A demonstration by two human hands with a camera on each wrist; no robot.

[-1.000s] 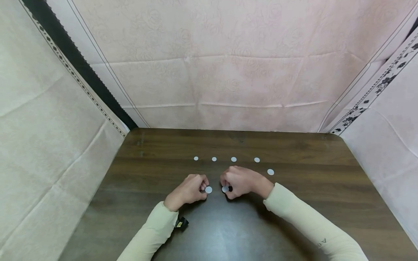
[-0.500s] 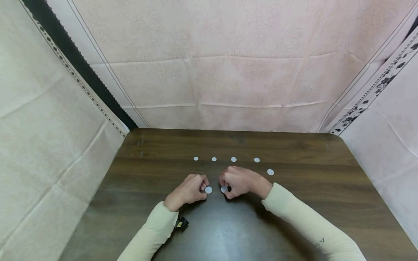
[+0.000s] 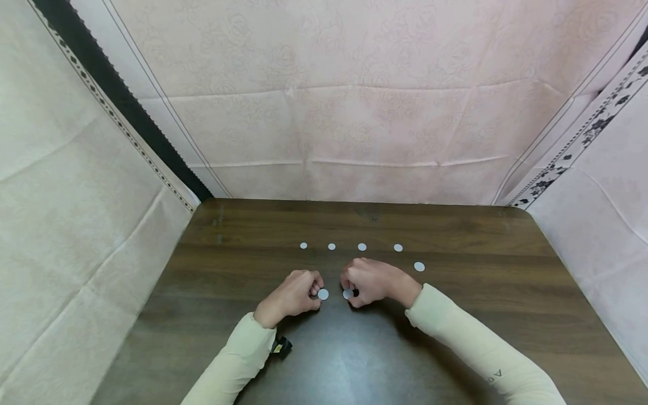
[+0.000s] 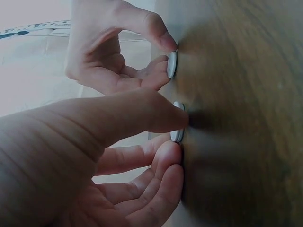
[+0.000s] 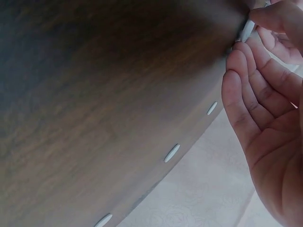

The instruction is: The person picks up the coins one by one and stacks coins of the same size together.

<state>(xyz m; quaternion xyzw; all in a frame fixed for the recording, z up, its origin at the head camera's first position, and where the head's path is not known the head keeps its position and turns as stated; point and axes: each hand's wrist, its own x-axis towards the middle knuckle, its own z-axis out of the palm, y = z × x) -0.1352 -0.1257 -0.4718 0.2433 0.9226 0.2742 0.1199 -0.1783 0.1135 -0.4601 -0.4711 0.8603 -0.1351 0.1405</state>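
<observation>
Two small white discs lie on the dark wooden table in the head view, a short gap apart. My left hand (image 3: 292,293) pinches the left disc (image 3: 323,295) by its edge, between thumb and curled forefinger. From the other side, my right hand (image 3: 376,282) pinches the right disc (image 3: 347,294) the same way. In the left wrist view, the thumb partly covers the left disc (image 4: 176,135), and the right disc (image 4: 172,65) shows between the other hand's fingertips. The right wrist view catches its disc (image 5: 246,30) edge-on at the top right.
Behind the hands, several more white discs, such as one disc (image 3: 361,247), lie in a row on the wooden table (image 3: 243,225). A separate disc (image 3: 419,266) sits nearer the right forearm. Pale patterned cloths (image 3: 324,124) hang beyond the table and along both sides.
My right hand has shifted very slightly left with its disc, narrowing the gap between the two discs. The left hand and the other discs stay where they were.
</observation>
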